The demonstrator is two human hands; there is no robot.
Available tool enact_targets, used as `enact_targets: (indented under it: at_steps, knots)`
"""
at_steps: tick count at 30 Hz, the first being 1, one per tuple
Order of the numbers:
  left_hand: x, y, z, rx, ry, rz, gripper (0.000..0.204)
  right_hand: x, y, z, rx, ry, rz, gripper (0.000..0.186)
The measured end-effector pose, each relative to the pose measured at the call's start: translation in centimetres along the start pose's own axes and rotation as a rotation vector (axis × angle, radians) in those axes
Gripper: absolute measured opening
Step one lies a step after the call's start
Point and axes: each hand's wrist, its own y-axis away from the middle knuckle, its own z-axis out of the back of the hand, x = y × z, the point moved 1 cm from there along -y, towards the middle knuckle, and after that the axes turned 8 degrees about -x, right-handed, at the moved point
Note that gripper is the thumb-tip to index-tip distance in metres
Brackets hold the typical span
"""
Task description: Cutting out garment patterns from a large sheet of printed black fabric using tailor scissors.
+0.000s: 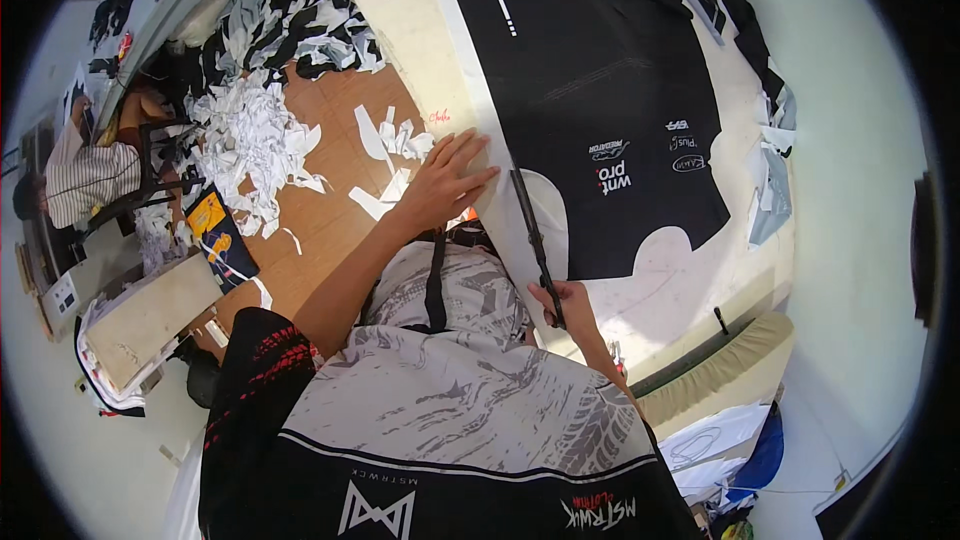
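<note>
My left hand lies with fingers stretched out on the white margin of a large black printed sheet on the cream table, near its left edge. My right hand grips the handles of long black scissors. Their blades point away from me along the white margin, just right of my left fingertips, beside a curved white cut-out in the sheet's edge. Whether they are cutting is too small to tell. The sheet has white and red print, with further rounded white shapes along its lower edge.
White and black scraps litter the brown floor at left. A person in a striped shirt sits on a chair there, near a low bench. Fabric pieces hang at the table's right, and a padded board stands at lower right.
</note>
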Motion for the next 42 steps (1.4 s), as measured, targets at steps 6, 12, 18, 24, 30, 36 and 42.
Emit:
enact_targets:
  at_steps: [6,12,18,24,30,36,42]
  knots:
    - [-1.6,0.8,0.0,0.040,-0.021,-0.027,0.038,-1.6,0.4,0.7,0.002,0.014,0.029,0.043]
    - [-2.3,1.8,0.1,0.074,-0.020,-0.069,0.041,-0.7,-0.2,0.1,-0.017,-0.002,0.060,0.043]
    - [-3.4,2.1,-0.5,0.054,0.003,-0.115,0.043,-2.5,-1.0,0.3,-0.039,0.020,0.063,0.042]
    - [-3.6,2.6,-0.8,0.061,-0.015,-0.117,0.044,0.3,-2.4,-1.0,-0.034,-0.027,0.067,0.041]
    - [-3.7,2.7,-1.6,0.043,0.006,-0.135,0.047,1.6,-2.6,-1.0,-0.045,-0.002,0.060,0.043]
    - [-3.5,2.6,-1.4,0.072,-0.001,-0.138,0.052,5.1,-4.4,-1.6,-0.016,-0.072,0.088,0.044]
    - [-3.8,2.4,-1.7,0.059,-0.004,-0.135,0.052,7.3,-4.8,-1.7,-0.014,-0.037,0.143,0.046]
